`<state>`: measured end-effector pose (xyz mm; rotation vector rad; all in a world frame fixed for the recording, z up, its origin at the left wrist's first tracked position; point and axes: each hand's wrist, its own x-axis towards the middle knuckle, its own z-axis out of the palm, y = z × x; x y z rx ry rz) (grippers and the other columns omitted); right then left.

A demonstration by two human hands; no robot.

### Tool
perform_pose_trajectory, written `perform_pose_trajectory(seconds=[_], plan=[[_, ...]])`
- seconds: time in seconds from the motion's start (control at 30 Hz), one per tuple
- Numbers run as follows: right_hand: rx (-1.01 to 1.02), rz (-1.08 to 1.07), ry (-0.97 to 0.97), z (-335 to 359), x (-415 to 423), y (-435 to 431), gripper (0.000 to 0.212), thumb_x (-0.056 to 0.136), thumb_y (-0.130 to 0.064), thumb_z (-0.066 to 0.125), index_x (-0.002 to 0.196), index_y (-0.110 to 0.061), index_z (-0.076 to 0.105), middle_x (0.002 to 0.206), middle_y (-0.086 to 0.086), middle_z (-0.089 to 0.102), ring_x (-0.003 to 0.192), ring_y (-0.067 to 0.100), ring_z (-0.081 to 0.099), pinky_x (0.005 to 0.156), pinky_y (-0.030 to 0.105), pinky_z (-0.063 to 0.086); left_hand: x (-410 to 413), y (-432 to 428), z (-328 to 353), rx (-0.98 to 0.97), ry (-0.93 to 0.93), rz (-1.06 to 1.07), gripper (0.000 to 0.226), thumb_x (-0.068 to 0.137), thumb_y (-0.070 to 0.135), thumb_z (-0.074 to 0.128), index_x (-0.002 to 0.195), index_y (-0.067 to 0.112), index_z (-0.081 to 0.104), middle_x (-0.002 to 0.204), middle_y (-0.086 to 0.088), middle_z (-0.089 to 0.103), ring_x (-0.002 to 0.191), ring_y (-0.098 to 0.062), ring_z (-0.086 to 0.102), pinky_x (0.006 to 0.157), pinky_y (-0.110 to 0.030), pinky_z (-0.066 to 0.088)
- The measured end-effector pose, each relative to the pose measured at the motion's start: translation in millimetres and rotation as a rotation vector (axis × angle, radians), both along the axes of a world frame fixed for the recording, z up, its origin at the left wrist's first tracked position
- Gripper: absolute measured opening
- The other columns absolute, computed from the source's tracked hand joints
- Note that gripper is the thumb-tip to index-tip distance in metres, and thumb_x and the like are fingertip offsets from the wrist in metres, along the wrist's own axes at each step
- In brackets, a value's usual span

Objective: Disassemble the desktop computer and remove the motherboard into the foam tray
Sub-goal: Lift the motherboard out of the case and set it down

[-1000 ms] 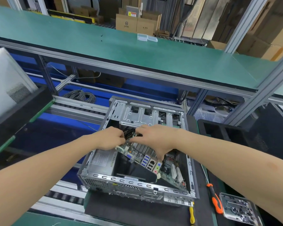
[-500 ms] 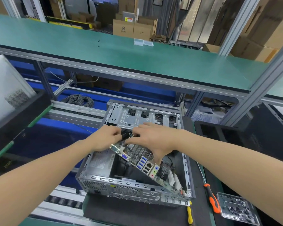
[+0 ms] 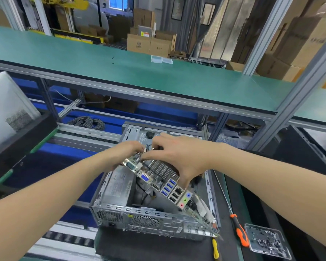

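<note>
The motherboard [image 3: 159, 182] is sitting higher now than a moment ago. Its left end is lifted well above the open computer case [image 3: 151, 221], and its right end is still dipping down inside the case near the right wall. The board is tilting, with its row of ports facing the camera: a blue plug, blue USB ports, and small green and pink round jacks.

The left hand [image 3: 127, 152] is pinching the raised left corner of the board. The right hand [image 3: 181, 157] is gripping the board over the silver heat sink [image 3: 161, 169], thumb pressing near the ports. Both hands are staying closed on the board as before.

An orange screwdriver [image 3: 239, 230] is lying on the table to the right of the case, beside a clear parts tray [image 3: 267, 242].

The label on the silver power supply [image 3: 119, 187] is too blurry to read.
</note>
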<state>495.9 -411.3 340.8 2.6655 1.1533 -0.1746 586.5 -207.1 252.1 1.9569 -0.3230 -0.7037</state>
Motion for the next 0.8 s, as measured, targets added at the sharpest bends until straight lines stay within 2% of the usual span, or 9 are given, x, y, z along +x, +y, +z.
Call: perform_pose_trajectory(seconds=[0.07,0.13,0.2,0.27,0.33,0.43,0.57,0.67,0.8], plan=[[-0.034,0.023,-0.042,10.7,-7.9,5.6,0.128,0.044,-0.055,0.091,0.154,-0.034,0.030,0.119,0.001,0.033,0.099,0.013,0.027,0.062,0.035,0.050,-0.8,-3.9,4.9,-0.059,0.005,0.051,0.014,0.089,0.013,0.057,0.094,0.016,0.069,0.098,-0.006,0.067,0.084,-0.015,0.068,0.077,-0.032,0.054],[-0.089,0.098,-0.151,15.9,-17.4,11.7,0.126,0.038,-0.054,0.091,0.150,-0.032,0.037,0.122,0.003,0.031,0.097,0.013,0.019,0.053,0.024,0.034,-4.1,-7.2,8.7,-0.158,0.108,0.104,0.027,0.092,-0.002,0.049,0.103,0.011,0.071,0.091,-0.008,0.073,0.074,-0.011,0.070,0.060,-0.024,0.055],[-0.152,0.163,-0.264,15.7,-26.3,17.4,0.122,0.034,-0.052,0.091,0.145,-0.030,0.043,0.123,0.007,0.033,0.098,0.016,0.021,0.060,0.023,0.029,-10.2,-8.6,11.9,-0.254,0.192,0.135,0.041,0.091,-0.006,0.048,0.118,0.017,0.069,0.105,-0.009,0.073,0.094,-0.017,0.066,0.071,-0.028,0.050],[-0.187,0.165,-0.266,10.6,-33.7,21.8,0.115,0.042,-0.039,0.094,0.144,-0.026,0.043,0.119,0.013,0.036,0.102,0.023,0.026,0.070,0.035,0.046,-13.7,-11.3,12.3,-0.337,0.226,0.195,0.055,0.091,-0.009,0.046,0.130,0.025,0.062,0.121,-0.012,0.065,0.110,-0.022,0.060,0.076,-0.032,0.045],[-0.217,0.148,-0.280,3.1,-40.6,23.9,0.104,0.051,-0.025,0.092,0.143,-0.021,0.042,0.118,0.016,0.040,0.104,0.027,0.027,0.080,0.048,0.052,-16.2,-16.4,9.4,-0.398,0.231,0.250,0.055,0.095,-0.009,0.045,0.134,0.027,0.059,0.129,-0.017,0.063,0.118,-0.027,0.059,0.088,-0.038,0.049],[-0.284,0.127,-0.340,-11.0,-44.2,22.5,0.089,0.067,-0.019,0.087,0.143,-0.019,0.040,0.121,0.014,0.043,0.110,0.030,0.034,0.092,0.052,0.050,-18.3,-25.9,-1.8,-0.430,0.215,0.309,0.050,0.101,-0.004,0.044,0.141,0.024,0.054,0.143,-0.019,0.055,0.134,-0.033,0.050,0.115,-0.048,0.039],[-0.279,0.136,-0.315,-31.1,-40.0,19.1,0.082,0.077,-0.017,0.080,0.146,-0.021,0.037,0.126,0.012,0.046,0.116,0.031,0.045,0.103,0.055,0.047,-14.6,-34.1,-21.3,-0.476,0.228,0.340,0.047,0.106,-0.001,0.040,0.149,0.016,0.047,0.141,-0.018,0.060,0.123,-0.029,0.060,0.093,-0.040,0.054],[-0.262,0.133,-0.271,-42.4,-35.2,15.3,0.089,0.070,-0.019,0.087,0.144,-0.023,0.037,0.127,0.010,0.046,0.121,0.030,0.044,0.108,0.054,0.044,-11.3,-36.9,-39.7,-0.477,0.230,0.374,0.046,0.108,0.000,0.037,0.152,0.014,0.045,0.146,-0.015,0.057,0.134,-0.032,0.054,0.109,-0.048,0.045],[-0.206,0.127,-0.266,-57.6,-31.1,12.7,0.080,0.074,-0.019,0.085,0.143,-0.024,0.043,0.131,0.009,0.048,0.129,0.030,0.042,0.114,0.054,0.038,-13.0,-41.2,-50.8,-0.444,0.230,0.453,0.045,0.109,0.004,0.037,0.147,0.022,0.051,0.113,0.008,0.065,0.103,-0.007,0.060,0.076,-0.031,0.047]])
